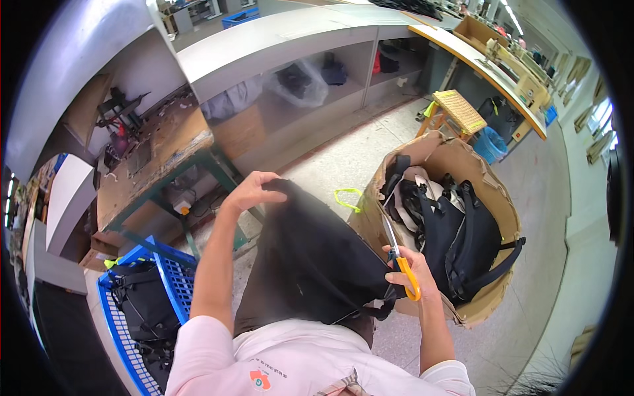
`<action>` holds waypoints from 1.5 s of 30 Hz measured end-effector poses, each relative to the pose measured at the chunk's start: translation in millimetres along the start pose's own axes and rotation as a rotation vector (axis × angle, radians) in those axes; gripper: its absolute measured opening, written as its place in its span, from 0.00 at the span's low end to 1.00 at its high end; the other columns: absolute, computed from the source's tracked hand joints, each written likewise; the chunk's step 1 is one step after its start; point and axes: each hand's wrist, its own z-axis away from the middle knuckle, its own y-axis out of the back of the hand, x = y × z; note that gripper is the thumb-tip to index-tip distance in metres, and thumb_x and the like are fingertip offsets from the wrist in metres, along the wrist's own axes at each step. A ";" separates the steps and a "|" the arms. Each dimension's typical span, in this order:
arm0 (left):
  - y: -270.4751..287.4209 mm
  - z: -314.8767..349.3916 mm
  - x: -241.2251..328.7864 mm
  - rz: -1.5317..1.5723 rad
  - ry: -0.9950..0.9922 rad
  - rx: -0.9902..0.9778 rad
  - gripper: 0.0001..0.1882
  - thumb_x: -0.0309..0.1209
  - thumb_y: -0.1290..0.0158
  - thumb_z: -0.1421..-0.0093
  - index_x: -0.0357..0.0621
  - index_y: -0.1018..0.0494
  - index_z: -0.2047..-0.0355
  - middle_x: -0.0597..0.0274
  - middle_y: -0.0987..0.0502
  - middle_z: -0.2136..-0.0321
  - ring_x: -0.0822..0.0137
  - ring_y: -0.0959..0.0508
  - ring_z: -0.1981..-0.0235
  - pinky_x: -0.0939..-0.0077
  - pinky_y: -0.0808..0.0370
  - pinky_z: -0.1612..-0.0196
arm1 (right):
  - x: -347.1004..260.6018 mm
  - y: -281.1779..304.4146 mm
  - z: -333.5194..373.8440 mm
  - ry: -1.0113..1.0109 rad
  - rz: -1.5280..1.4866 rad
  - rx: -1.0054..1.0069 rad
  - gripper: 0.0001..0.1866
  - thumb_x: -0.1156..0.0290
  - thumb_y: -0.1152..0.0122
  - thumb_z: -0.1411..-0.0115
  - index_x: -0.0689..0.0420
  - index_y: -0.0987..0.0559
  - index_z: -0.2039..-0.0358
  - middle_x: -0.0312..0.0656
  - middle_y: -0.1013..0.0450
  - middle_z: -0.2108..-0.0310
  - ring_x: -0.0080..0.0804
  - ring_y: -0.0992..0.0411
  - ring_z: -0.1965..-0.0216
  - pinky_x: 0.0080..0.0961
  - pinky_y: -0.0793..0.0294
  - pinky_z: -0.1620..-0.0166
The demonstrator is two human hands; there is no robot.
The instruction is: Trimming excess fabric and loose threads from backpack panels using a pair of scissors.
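The black cloth [304, 251] hung over the pale floor [350, 146], its upper corner pinched in the left grip [254, 193]. The right grip [424, 272] was closed around yellow-handled scissors [409, 280] at the cloth's right edge. Rightward stood a ragged-rimmed cardboard box [487, 170] of black bags [479, 241]; leftward, a blue basket [177, 280]. Floor stretched between box and long counter [264, 34], and along the right wall [573, 218].
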 end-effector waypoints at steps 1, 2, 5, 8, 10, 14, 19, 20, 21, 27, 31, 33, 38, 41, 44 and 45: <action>-5.3 -4.6 -9.3 0.043 -0.051 -0.014 0.19 0.24 0.43 0.54 0.39 0.28 0.58 0.67 0.24 0.65 0.77 0.28 0.64 0.82 0.33 0.57 | 3.3 4.2 0.9 -0.013 0.034 0.036 0.32 0.78 0.33 0.70 0.58 0.26 0.57 0.30 0.36 0.75 0.19 0.36 0.70 0.14 0.37 0.63; -9.4 -5.8 -16.9 0.086 -0.103 -0.025 0.19 0.24 0.43 0.54 0.38 0.28 0.59 0.67 0.25 0.66 0.76 0.28 0.64 0.81 0.32 0.58 | 5.5 7.8 2.6 -0.026 0.069 0.071 0.32 0.77 0.32 0.71 0.58 0.26 0.57 0.30 0.36 0.75 0.19 0.36 0.71 0.14 0.37 0.64; -14.3 -13.4 -14.0 0.190 -0.098 0.058 0.14 0.25 0.41 0.54 0.37 0.27 0.65 0.73 0.26 0.72 0.79 0.30 0.71 0.84 0.32 0.62 | 10.4 10.4 -6.1 -0.020 0.028 0.112 0.33 0.76 0.31 0.72 0.58 0.26 0.58 0.30 0.36 0.76 0.18 0.37 0.73 0.14 0.37 0.66; -17.0 4.5 -23.4 0.210 -0.069 0.162 0.13 0.26 0.46 0.51 0.35 0.28 0.63 0.69 0.26 0.70 0.78 0.30 0.69 0.83 0.32 0.62 | 11.1 4.7 -3.9 -0.026 0.028 0.111 0.33 0.75 0.31 0.72 0.59 0.26 0.58 0.29 0.36 0.77 0.17 0.37 0.73 0.13 0.37 0.67; -16.2 23.6 -10.4 0.223 -0.095 0.254 0.13 0.27 0.50 0.48 0.33 0.28 0.63 0.67 0.25 0.70 0.77 0.29 0.68 0.82 0.32 0.63 | 4.4 -2.2 -5.9 -0.029 0.046 0.116 0.33 0.75 0.31 0.72 0.59 0.26 0.58 0.29 0.36 0.77 0.17 0.37 0.73 0.13 0.37 0.67; 2.4 77.9 22.8 0.155 -0.167 0.489 0.10 0.26 0.50 0.48 0.33 0.27 0.66 0.70 0.27 0.72 0.79 0.30 0.70 0.85 0.34 0.66 | -21.8 -28.6 -12.5 0.028 -0.012 0.009 0.33 0.74 0.31 0.72 0.59 0.27 0.57 0.29 0.35 0.76 0.16 0.37 0.73 0.12 0.38 0.66; 35.2 187.6 99.2 0.020 -0.205 0.799 0.10 0.26 0.49 0.48 0.33 0.27 0.66 0.70 0.27 0.73 0.78 0.30 0.71 0.84 0.34 0.66 | -47.3 -72.6 -21.2 0.163 -0.051 -0.240 0.33 0.77 0.32 0.68 0.60 0.28 0.56 0.31 0.33 0.75 0.15 0.37 0.73 0.10 0.40 0.67; 43.1 199.3 99.6 0.020 -0.200 0.876 0.11 0.26 0.49 0.48 0.32 0.27 0.66 0.69 0.27 0.73 0.77 0.29 0.71 0.84 0.33 0.66 | -41.1 -80.8 -27.8 0.165 -0.074 -0.342 0.32 0.83 0.34 0.65 0.60 0.29 0.54 0.32 0.32 0.72 0.16 0.36 0.69 0.13 0.37 0.64; 50.5 214.7 104.6 0.012 -0.193 0.961 0.11 0.26 0.49 0.49 0.32 0.27 0.66 0.68 0.26 0.73 0.77 0.29 0.72 0.84 0.33 0.67 | -37.5 -93.7 -33.0 0.153 -0.085 -0.372 0.32 0.83 0.34 0.65 0.60 0.29 0.54 0.32 0.32 0.72 0.16 0.36 0.69 0.13 0.37 0.64; 89.7 264.4 54.2 -0.049 0.149 0.986 0.10 0.29 0.44 0.50 0.36 0.26 0.69 0.71 0.27 0.74 0.79 0.30 0.70 0.85 0.35 0.64 | 11.0 -178.5 -60.4 -0.051 -0.086 -0.624 0.31 0.80 0.35 0.60 0.58 0.31 0.52 0.31 0.34 0.69 0.17 0.36 0.67 0.13 0.36 0.63; 95.5 279.2 19.2 0.066 0.186 0.962 0.08 0.31 0.43 0.50 0.38 0.26 0.75 0.76 0.30 0.79 0.82 0.33 0.76 0.88 0.38 0.72 | 15.6 -196.2 -69.0 -0.170 0.000 -0.647 0.31 0.77 0.33 0.60 0.56 0.31 0.51 0.29 0.35 0.71 0.16 0.38 0.68 0.13 0.38 0.62; 98.1 279.1 7.2 0.133 0.142 1.012 0.08 0.31 0.43 0.50 0.39 0.27 0.77 0.77 0.32 0.81 0.84 0.35 0.78 0.89 0.39 0.74 | 8.6 -200.8 -82.6 -0.139 0.121 -0.700 0.34 0.68 0.32 0.58 0.57 0.34 0.49 0.34 0.34 0.68 0.21 0.36 0.66 0.16 0.36 0.61; 108.7 277.2 -22.3 0.201 0.012 0.975 0.08 0.30 0.42 0.50 0.41 0.29 0.80 0.78 0.32 0.81 0.85 0.36 0.78 0.89 0.40 0.75 | -32.1 -225.7 -104.6 0.432 0.652 -0.686 0.44 0.43 0.36 0.59 0.57 0.40 0.47 0.50 0.35 0.63 0.42 0.34 0.64 0.33 0.33 0.59; 106.1 275.7 -24.1 0.267 -0.055 0.996 0.04 0.27 0.43 0.50 0.40 0.26 0.76 0.76 0.29 0.79 0.84 0.33 0.77 0.89 0.37 0.72 | -48.7 -243.5 -105.9 0.495 0.814 -0.669 0.44 0.43 0.37 0.58 0.58 0.40 0.48 0.52 0.35 0.64 0.46 0.33 0.64 0.35 0.33 0.60; 106.7 281.2 -31.1 0.313 -0.105 1.009 0.06 0.26 0.42 0.51 0.40 0.25 0.71 0.75 0.27 0.76 0.83 0.31 0.76 0.89 0.35 0.71 | -55.1 -262.0 -105.8 0.528 0.924 -0.674 0.45 0.40 0.40 0.57 0.60 0.40 0.48 0.53 0.35 0.64 0.47 0.33 0.63 0.36 0.33 0.60; 106.8 282.5 -31.6 0.316 -0.111 1.013 0.06 0.26 0.42 0.51 0.40 0.25 0.71 0.75 0.27 0.76 0.83 0.31 0.76 0.89 0.35 0.71 | -56.6 -267.1 -106.3 0.539 0.957 -0.664 0.45 0.39 0.41 0.57 0.61 0.40 0.48 0.54 0.35 0.64 0.47 0.33 0.63 0.36 0.33 0.59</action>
